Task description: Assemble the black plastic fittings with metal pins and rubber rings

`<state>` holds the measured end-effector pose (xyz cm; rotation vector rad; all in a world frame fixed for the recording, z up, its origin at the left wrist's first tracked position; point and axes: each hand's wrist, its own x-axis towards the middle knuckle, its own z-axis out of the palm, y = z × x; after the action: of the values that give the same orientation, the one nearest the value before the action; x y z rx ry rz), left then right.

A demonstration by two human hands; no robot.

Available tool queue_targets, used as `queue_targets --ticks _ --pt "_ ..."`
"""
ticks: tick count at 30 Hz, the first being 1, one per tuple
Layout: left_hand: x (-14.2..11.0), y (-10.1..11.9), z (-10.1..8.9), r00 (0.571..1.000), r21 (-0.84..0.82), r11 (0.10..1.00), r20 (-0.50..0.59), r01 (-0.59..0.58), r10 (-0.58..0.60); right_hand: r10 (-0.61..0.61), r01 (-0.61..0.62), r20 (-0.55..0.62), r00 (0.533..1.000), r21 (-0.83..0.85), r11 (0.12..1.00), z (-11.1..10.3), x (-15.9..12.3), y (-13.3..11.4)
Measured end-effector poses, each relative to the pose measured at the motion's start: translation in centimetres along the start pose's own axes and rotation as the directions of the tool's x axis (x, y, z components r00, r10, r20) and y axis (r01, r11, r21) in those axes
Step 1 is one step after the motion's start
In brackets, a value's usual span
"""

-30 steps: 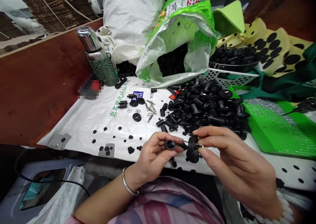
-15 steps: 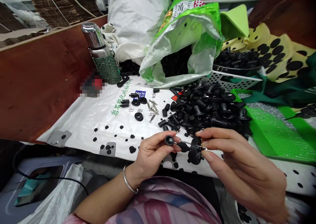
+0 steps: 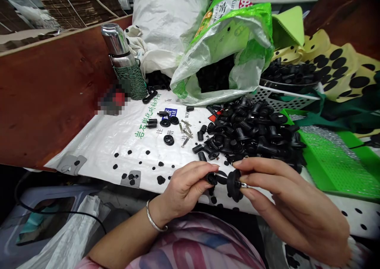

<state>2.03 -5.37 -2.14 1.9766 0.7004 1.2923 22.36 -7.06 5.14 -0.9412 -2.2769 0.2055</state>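
My left hand (image 3: 190, 182) pinches a small black ribbed plastic cap (image 3: 211, 178) between thumb and forefinger. In my right hand (image 3: 285, 194) is a black round wheel-like part (image 3: 234, 185), gripped at its rim and at a metal pin (image 3: 244, 185) sticking out on its right side. A thin metal shaft (image 3: 220, 175) spans the short gap from the wheel towards the cap; whether its tip is inside the cap I cannot tell. Beyond my hands lies a big pile of black plastic parts (image 3: 252, 130).
Loose black discs (image 3: 169, 140) and flat metal pins (image 3: 186, 131) lie left of the pile. A green tray (image 3: 335, 170) of small silvery pieces stands at right. Behind are an open green-white bag (image 3: 190, 79), a steel flask (image 3: 117, 41) and a bowl of black parts (image 3: 291, 71).
The cap in my left hand has turned from facing the camera towards the wheel and shifted right, closer to it. My right hand has tilted the wheel more edge-on.
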Motion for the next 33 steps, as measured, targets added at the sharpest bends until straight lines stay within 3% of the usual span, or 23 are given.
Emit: queue_targets --ticks 10,14,16,18,21,23,28,33 --pt "0.3 0.6 -0.5 0.989 0.043 0.999 0.148 -0.030 0.023 -0.163 0.173 0.095 0.982 -0.110 0.979 0.6 0.1 0.0" --pt "0.3 0.9 -0.4 0.986 0.031 0.999 0.167 -0.021 0.016 -0.127 0.135 0.131 0.983 -0.050 0.990 1.2 0.1 0.6" --pt "0.1 1.1 -0.2 0.990 0.000 0.999 0.136 0.040 -0.040 -0.096 0.096 0.136 0.986 0.008 0.995 1.3 0.1 0.9" --pt "-0.1 1.2 -0.1 0.981 -0.078 0.982 0.104 0.175 -0.166 -0.077 0.072 0.123 0.989 0.044 0.996 1.4 0.0 1.2" --pt "-0.3 1.4 0.1 0.923 -0.222 0.896 0.116 0.384 -0.367 -0.083 0.080 0.104 0.991 0.035 0.996 1.5 -0.2 1.3" --pt "-0.4 1.5 0.0 0.893 -0.303 0.840 0.146 0.451 -0.427 -0.101 0.100 0.134 0.986 0.013 0.995 1.4 -0.4 1.3" --pt "-0.5 1.8 -0.3 0.854 -0.424 0.743 0.210 0.518 -0.475 -0.115 0.134 0.180 0.977 -0.095 0.986 0.8 -0.9 1.3" --pt "-0.1 2.5 -0.5 0.866 -0.391 0.772 0.228 0.500 -0.446 -0.112 0.144 0.218 0.970 -0.140 0.980 -0.2 -1.5 1.2"
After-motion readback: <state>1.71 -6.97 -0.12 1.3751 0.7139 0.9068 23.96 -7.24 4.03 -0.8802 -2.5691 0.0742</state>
